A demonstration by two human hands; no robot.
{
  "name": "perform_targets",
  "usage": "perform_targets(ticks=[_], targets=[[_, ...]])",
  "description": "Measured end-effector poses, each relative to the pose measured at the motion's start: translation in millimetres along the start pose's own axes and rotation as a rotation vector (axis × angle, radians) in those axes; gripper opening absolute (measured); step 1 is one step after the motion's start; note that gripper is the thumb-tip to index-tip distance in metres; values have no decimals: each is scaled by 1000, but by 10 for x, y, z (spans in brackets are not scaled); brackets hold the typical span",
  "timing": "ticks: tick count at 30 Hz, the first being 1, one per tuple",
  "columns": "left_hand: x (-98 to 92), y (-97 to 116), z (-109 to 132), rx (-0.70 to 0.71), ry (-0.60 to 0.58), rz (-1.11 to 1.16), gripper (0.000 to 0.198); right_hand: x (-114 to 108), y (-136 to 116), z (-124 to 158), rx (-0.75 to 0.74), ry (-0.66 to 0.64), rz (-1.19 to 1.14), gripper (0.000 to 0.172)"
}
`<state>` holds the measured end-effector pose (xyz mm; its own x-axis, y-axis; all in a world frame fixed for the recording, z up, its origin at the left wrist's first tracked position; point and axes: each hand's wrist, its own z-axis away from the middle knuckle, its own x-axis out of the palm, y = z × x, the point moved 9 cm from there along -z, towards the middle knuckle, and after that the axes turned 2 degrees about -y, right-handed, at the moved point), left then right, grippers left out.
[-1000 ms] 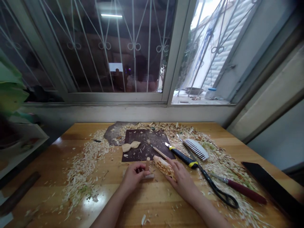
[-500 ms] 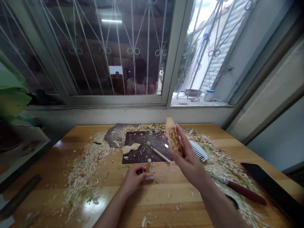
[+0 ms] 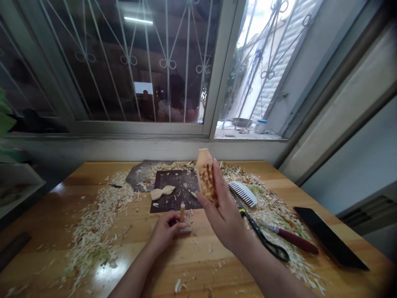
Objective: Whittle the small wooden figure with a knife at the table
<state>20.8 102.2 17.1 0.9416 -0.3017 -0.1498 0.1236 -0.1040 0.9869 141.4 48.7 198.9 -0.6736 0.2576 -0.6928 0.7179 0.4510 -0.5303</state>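
My right hand [image 3: 225, 213] is wrapped around a carved piece of wood [image 3: 205, 176], raised above the table. This piece is pale and tapered at its top, with a rough, brown-patched face turned toward me. Low on the tabletop, my left hand [image 3: 167, 229] pinches a short upright wooden peg [image 3: 182, 213]. The peg stands at a small flat wooden block [image 3: 186, 229], partly covered by the fingers; whether the two are joined I cannot tell. Beyond the left hand, a bow-shaped carved wooden piece [image 3: 163, 192] lies on a dark mat [image 3: 164, 178]. A slim knife [image 3: 192, 193] is partly hidden behind my right hand.
Wood shavings [image 3: 89, 231] are heaped around both sides and the back of the wooden table [image 3: 149, 273]. At right lie a white comb [image 3: 243, 193], black-handled scissors [image 3: 266, 240], a red-handled tool [image 3: 297, 241] and a dark flat slab [image 3: 330, 238]. A barred window stands behind.
My view has swung slightly right, so everything sits further left. The carved piece in my right hand has turned to show more of its brown face. My left hand stays at the peg.
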Motion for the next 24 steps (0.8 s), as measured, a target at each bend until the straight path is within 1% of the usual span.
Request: perform_targets(ticks=[1, 3, 4, 5, 6, 7, 9, 10, 11, 12, 14, 15, 16, 17, 18, 20, 21, 22, 23, 24], targets=[[-7, 13, 5, 11, 7, -17, 11, 74, 6, -21, 6, -88, 26, 67], [-19, 30, 9, 45, 17, -44, 11, 336, 35, -12, 25, -408, 93, 63], [-21, 29, 8, 60, 17, -50, 11, 419, 48, 7, 40, -533, 111, 61], [-22, 17, 5, 67, 16, -55, 10, 428, 48, -3, 57, -574, 109, 59], [-23, -1, 1, 66, 15, -56, 9, 370, 26, -50, 63, -528, 85, 59], [-25, -22, -4, 59, 15, -60, 9, 267, -15, -114, 55, -422, 46, 60], [-39, -55, -10, 38, 27, -73, 9, 40, -109, -200, 0, -170, -40, 64], [-33, -59, -13, 33, 18, -65, 10, -23, -138, -207, -31, -88, -64, 66], [-26, -55, -14, 30, 9, -48, 10, -17, -143, -200, -49, -74, -65, 67], [-16, -46, -15, 29, -4, -30, 10, 61, -119, -184, -43, -135, -47, 66], [3, -19, -14, 38, -28, 4, 10, 322, 1, -106, 20, -396, 32, 62], [9, -7, -13, 45, -36, 17, 10, 416, 67, -56, 58, -509, 71, 59], [10, -1, -13, 48, -38, 25, 10, 446, 105, -33, 80, -554, 93, 57], [8, -2, -13, 48, -35, 28, 10, 401, 101, -55, 77, -507, 93, 56], [3, -6, -14, 47, -29, 26, 10, 292, 58, -106, 50, -380, 74, 57], [-1, -13, -15, 44, -22, 11, 10, 34, -79, -163, -32, -68, 21, 60], [0, -9, -15, 48, -22, 5, 9, -9, -142, -157, -68, 7, 14, 61], [5, 3, -14, 58, -27, 3, 7, 38, -178, -150, -78, -10, 34, 61], [11, 19, -13, 70, -32, 4, 6, 164, -185, -139, -67, -110, 70, 61], [14, 33, -12, 81, -36, 10, 5, 324, -172, -110, -48, -253, 103, 59]])
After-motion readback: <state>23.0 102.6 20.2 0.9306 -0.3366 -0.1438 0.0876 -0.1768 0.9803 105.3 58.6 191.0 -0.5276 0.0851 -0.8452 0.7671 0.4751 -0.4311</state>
